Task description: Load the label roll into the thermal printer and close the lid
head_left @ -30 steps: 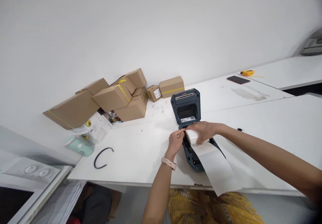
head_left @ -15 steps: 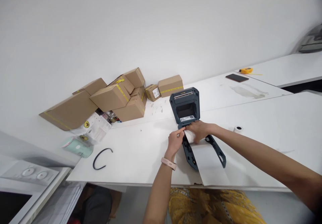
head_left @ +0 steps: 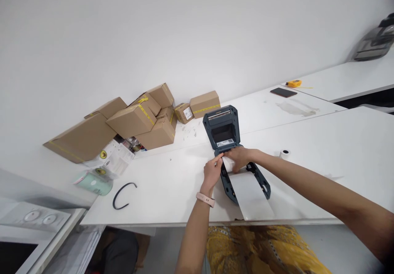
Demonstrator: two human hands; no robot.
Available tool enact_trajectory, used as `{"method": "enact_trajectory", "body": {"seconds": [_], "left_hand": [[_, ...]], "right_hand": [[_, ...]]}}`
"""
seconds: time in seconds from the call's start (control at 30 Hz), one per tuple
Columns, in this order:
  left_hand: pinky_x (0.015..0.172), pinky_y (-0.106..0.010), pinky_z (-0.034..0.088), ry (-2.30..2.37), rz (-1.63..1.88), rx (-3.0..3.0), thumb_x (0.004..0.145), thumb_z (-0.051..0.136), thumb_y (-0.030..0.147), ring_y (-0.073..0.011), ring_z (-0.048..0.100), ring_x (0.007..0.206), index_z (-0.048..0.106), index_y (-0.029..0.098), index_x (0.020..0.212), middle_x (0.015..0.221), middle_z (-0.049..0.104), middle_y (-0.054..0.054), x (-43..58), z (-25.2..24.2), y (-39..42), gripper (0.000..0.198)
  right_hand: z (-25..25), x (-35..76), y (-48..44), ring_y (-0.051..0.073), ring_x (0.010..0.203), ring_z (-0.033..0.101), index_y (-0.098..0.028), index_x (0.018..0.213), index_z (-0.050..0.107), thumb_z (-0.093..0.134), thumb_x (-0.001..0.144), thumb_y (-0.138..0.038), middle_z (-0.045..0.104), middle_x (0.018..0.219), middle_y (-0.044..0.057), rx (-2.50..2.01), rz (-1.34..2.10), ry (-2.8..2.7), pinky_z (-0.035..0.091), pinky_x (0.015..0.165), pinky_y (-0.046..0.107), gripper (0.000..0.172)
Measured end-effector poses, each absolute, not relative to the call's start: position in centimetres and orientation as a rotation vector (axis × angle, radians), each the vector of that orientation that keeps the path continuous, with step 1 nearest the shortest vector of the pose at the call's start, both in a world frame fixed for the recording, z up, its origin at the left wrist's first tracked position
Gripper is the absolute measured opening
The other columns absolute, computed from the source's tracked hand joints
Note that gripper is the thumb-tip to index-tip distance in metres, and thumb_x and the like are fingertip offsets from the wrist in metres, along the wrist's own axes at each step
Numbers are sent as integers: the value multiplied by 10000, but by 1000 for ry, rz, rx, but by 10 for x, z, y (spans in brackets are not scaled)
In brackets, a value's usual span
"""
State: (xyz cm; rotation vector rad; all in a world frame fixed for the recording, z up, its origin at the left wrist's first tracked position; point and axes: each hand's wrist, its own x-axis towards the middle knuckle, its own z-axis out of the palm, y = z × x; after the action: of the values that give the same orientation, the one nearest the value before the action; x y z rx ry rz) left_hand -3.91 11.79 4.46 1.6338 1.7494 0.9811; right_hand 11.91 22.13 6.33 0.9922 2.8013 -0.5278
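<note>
We note that the paper roll (head_left: 229, 164) has sunk over the last second from above the open printer (head_left: 222, 129) into its bay, and the loose strip (head_left: 252, 192) now lies flat. The right hand (head_left: 241, 158) clasps the roll from above. The left hand (head_left: 212, 171) has its fingertips at the roll's left end; we cannot tell its grip.

Bright, even, diffuse light fills the scene, so the white wall (head_left: 197, 28) and the white table (head_left: 323, 142) look nearly washed out, with only faint soft shadows beside the cardboard boxes (head_left: 135, 120) and the open printer (head_left: 223, 132). The wide lens bends the table edges and stretches the corners, and the grey object (head_left: 369, 44) at the upper right edge is smeared with blur.
</note>
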Motion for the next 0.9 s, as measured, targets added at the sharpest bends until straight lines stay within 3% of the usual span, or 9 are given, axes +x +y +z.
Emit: {"method": "enact_trajectory", "body": {"seconds": [0.17,0.3,0.37,0.43,0.5,0.57,0.63,0.73,0.9], "left_hand": [[1158,-391,395,1714,1033,1576,989,466,413,-259,544,1369,594,272,1412,1465,591,-33,-34,34,105,465],[1234,-358,276,1647,1148,1352,974,486,541,-239,319,1520,330,263,1580,1654,318,-41,-28,13,81,684],[1248,-336,235,1643,1170,1211,972,460,586,-226,254,1544,273,239,1599,1680,249,-58,-24,5,70,741],[1249,-325,228,1634,1183,1131,974,434,609,-218,236,1549,252,219,1604,1684,238,-72,-21,2,63,763],[1244,-315,238,1626,1208,1090,970,426,626,-212,226,1552,263,216,1599,1686,233,-71,-18,2,59,768],[1217,-314,306,1618,1221,1028,954,434,657,-221,259,1542,283,246,1592,1686,240,-62,-18,2,54,774],[1130,-331,437,1577,1225,931,929,445,696,-250,388,1486,269,279,1593,1664,303,-84,-21,2,48,804],[983,-356,553,1497,1290,793,899,473,728,-289,557,1354,240,267,1600,1601,410,-160,-29,5,37,871],[1036,-374,522,1435,1504,795,912,469,713,-281,536,1372,330,239,1569,1544,489,-170,-34,24,28,822]], "right_hand": [[79,132,216,389,1133,665,-210,1266,669,864,500,-440,712,1250,137,1003,-639,2938,532,925,445,823],[117,153,216,284,1147,644,-210,1215,671,474,940,-497,699,1260,103,1210,-694,3212,488,989,395,443],[138,158,225,275,1198,596,-201,1259,630,295,1016,-476,667,1294,121,1626,-678,3478,435,1060,428,497],[157,156,239,283,1269,537,-218,1314,593,343,1004,-525,622,1362,115,2046,-743,3665,389,1109,459,503],[171,150,254,283,1311,505,-229,1327,584,375,986,-573,602,1396,96,2112,-1154,3618,372,1128,472,528],[177,145,261,276,1270,541,-211,1275,612,325,999,-591,638,1340,89,1942,-1640,3389,393,1113,466,550],[176,144,255,265,1192,581,-211,1201,638,298,1009,-579,672,1255,72,1820,-1833,3263,429,1077,446,536],[160,155,221,265,1175,575,-245,1149,643,307,1007,-557,668,1226,39,1825,-1736,3350,433,1070,437,480],[97,183,141,278,1382,460,-294,1171,635,341,1006,-558,589,1408,42,1649,-1753,3411,328,1180,452,428]]}}
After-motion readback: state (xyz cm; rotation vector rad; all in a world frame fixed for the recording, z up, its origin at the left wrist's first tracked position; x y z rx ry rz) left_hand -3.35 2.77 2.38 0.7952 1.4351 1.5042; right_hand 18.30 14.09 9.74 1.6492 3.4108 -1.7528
